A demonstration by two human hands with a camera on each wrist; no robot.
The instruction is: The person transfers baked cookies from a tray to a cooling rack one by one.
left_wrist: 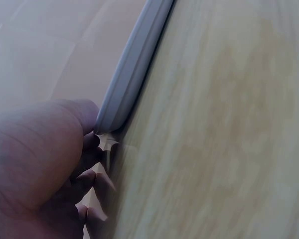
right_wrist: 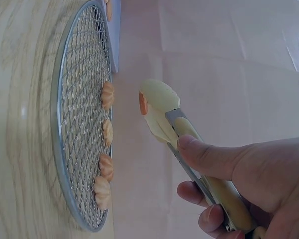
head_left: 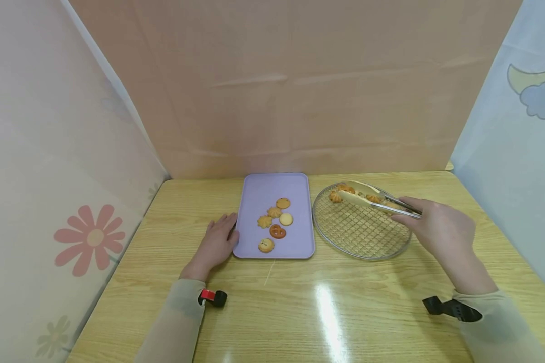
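My right hand (head_left: 445, 229) grips a pair of tongs (head_left: 355, 198) with pale tips, held over the round wire rack (head_left: 361, 234). Pinched between the tips is an orange-brown biscuit (right_wrist: 143, 102), mostly hidden by them. Several ridged cookies (right_wrist: 107, 94) lie along the rack's far side. To the left, my left hand (head_left: 214, 244) rests at the left edge of the lilac tray (head_left: 272, 186), its thumb against the rim in the left wrist view. The tray bears a pretzel (head_left: 277, 231), flower-shaped cookies (head_left: 265, 222) and round cookies (head_left: 283, 203).
Tray and rack stand side by side on a wooden table (head_left: 281, 312), near its back edge. A brown cloth (head_left: 290, 101) hangs behind it. Pale patterned sheets (head_left: 72, 166) close off both sides.
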